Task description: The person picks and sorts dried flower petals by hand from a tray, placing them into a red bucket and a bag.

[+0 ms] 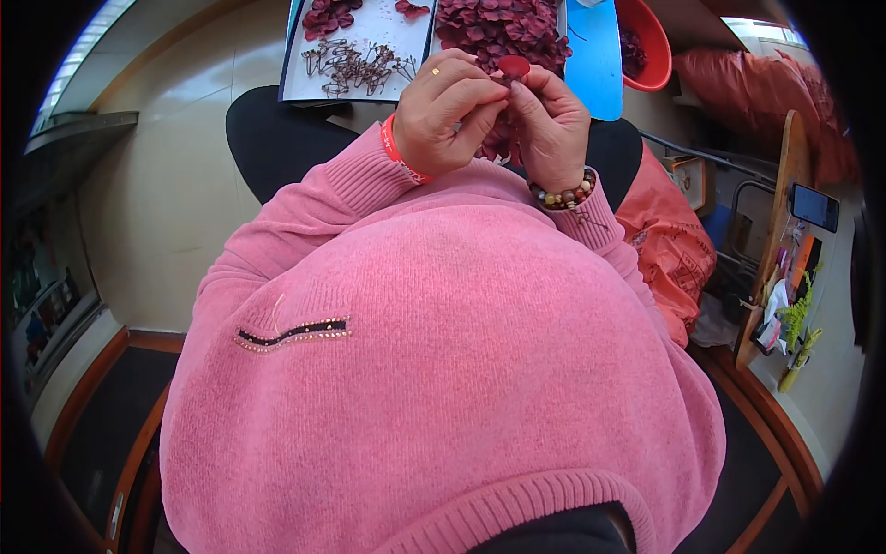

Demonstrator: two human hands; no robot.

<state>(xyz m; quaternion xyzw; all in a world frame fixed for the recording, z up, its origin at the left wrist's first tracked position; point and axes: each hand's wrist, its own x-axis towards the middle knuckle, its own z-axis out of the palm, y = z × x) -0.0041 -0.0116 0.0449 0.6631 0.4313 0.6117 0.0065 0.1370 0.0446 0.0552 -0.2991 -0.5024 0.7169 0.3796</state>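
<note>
A dark red artificial flower petal (513,66) stands up between my fingertips, at the top middle of the view. My left hand (443,115), with a ring and a red wristband, is closed, its thumb and forefinger pinched at the petal's lower left edge. From the other side my right hand (554,125), wearing a beaded bracelet, pinches the petal's base between thumb and forefinger. Whatever lies between the touching fingertips is hidden. More dark red petals (499,140) show below, between my two hands.
Before me a white tray (314,88) holds thin brown wire stems (365,69) and loose petals; a heap of petals (503,32) fills its right section. A blue board (595,69) lies underneath. A red basin (657,46), red sacks (669,240) and a phone (814,208) are to the right.
</note>
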